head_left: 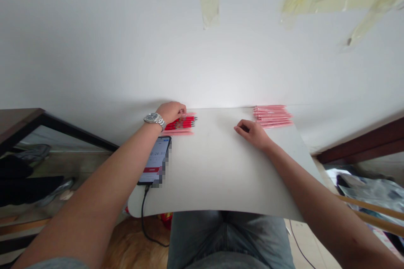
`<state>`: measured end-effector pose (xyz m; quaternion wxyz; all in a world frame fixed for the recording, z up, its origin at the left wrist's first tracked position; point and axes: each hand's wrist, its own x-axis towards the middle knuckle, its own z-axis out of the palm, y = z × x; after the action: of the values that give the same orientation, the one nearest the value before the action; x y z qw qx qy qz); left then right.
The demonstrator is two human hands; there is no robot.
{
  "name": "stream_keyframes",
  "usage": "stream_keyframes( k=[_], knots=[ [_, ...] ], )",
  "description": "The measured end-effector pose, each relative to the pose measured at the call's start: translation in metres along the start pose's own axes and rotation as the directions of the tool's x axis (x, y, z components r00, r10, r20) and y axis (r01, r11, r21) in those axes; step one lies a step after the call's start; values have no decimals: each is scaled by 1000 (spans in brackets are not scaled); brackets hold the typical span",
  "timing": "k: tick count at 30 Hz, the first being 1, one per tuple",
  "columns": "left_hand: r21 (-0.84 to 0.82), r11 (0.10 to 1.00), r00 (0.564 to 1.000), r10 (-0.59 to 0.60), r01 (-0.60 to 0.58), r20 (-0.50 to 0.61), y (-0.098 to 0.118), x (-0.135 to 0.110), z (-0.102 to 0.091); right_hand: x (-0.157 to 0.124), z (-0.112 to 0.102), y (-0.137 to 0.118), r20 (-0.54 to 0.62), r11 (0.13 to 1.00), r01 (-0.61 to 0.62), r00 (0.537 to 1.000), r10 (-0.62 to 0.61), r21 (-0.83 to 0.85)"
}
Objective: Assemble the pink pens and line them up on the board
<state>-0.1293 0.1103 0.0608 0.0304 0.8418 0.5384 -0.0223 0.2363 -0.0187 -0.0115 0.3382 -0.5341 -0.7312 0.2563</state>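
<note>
My left hand [173, 111], with a metal watch on its wrist, is at the back left of the white table over a group of red pens [187, 123]. Its fingers are pinched together, and what they may hold is too small to make out. Pale pink sticks [179, 133] lie along the front of the red pens. My right hand [251, 133] rests on the table at the right with curled fingers and nothing visible in them. Just behind it lies a stack of slim pink sticks [273, 115], pointed at the ends; their exact kind is unclear.
A phone [155, 159] showing a running timer lies at the table's left edge, its black cable [143, 214] hanging down. The white wall [221, 63] stands directly behind the table [217, 176]. A furry animal [135, 243] is on the floor below.
</note>
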Motion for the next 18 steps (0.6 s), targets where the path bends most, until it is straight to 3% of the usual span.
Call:
stream_keyframes(
  k=[10,15,18],
  knots=[
    [57,998,997,33,-28,-75,5,-9,-15,0,0,1,-2,1000,-10,1000,10,11],
    [-109,992,989,48,-64,-143,19,-17,-24,0,0,2,-3,1000,-7,1000,7,12],
    [-303,945,980,65,-121,-189,35,-23,-24,0,0,2,2,1000,-1,1000,1,11]
  ],
)
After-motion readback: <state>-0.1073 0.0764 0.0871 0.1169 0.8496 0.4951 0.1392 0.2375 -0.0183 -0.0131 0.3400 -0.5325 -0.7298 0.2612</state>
